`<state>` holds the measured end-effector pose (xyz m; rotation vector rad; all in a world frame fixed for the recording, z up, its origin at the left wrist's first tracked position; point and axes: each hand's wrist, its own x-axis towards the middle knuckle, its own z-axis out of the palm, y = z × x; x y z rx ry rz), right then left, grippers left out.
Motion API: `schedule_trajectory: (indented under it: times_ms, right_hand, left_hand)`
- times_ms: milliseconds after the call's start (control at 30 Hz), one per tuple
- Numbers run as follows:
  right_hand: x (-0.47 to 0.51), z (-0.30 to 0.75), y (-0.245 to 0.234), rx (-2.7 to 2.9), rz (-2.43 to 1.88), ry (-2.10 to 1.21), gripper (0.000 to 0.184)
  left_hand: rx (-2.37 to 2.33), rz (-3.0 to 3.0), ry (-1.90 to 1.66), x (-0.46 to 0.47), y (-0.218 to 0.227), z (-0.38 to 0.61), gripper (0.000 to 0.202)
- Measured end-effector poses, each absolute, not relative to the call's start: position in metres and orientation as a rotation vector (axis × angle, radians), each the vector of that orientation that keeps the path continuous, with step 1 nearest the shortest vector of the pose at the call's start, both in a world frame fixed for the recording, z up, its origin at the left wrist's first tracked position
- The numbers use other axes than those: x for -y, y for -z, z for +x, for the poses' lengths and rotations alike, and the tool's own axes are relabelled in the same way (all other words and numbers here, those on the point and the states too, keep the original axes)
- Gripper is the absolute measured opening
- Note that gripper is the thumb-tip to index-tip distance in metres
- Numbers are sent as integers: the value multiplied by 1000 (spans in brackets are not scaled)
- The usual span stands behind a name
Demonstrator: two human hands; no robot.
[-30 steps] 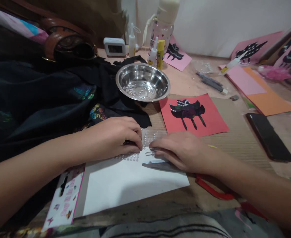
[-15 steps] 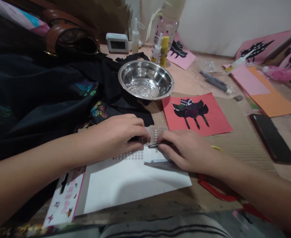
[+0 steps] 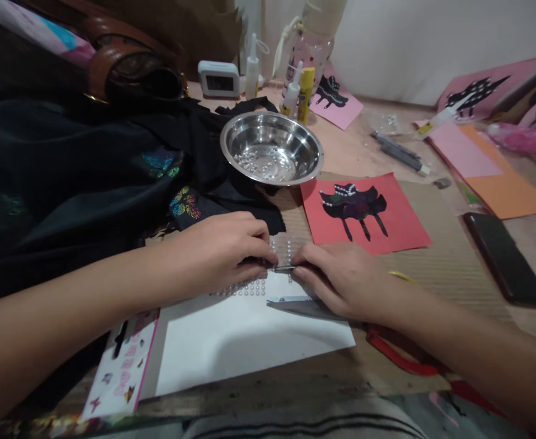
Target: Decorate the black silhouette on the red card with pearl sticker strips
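Open room above near half of white sheet (image 3: 231, 360), scissors (image 3: 305, 306) at its right, metal bowl (image 3: 297, 137) beyond

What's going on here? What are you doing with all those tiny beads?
A person's left hand is at a sheet of small pearly beads, while the right hand holds a thin metal tool, maybe tweezers, pointing toward the left fingertips. The sheet lies partly over white paper, with scissors beside it. Behind, a red card carries a black shape with pearly beads on its upper part only.
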<state>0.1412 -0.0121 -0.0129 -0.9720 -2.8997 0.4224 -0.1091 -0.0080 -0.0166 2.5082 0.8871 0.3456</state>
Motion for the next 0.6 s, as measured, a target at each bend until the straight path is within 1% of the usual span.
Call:
schedule_trajectory:
  times_ms: [100,267,467,600]
  right_hand:
    - [12,140,9,2933,-974,-449,24]
    - [13,137,9,2964,-1004,-428,20]
    - [15,139,17,2908,-900,-295,26]
    - [15,140,14,2895,-957,-335,25]
  left_hand:
    - [-879,2507,-356,8,18,-110,18]
    - [-865,2510,-378,7,20,-110,19]
    - [-868,2512,-369,8,21,-111,17]
    - [-875,2510,-354,7,20,-111,18]
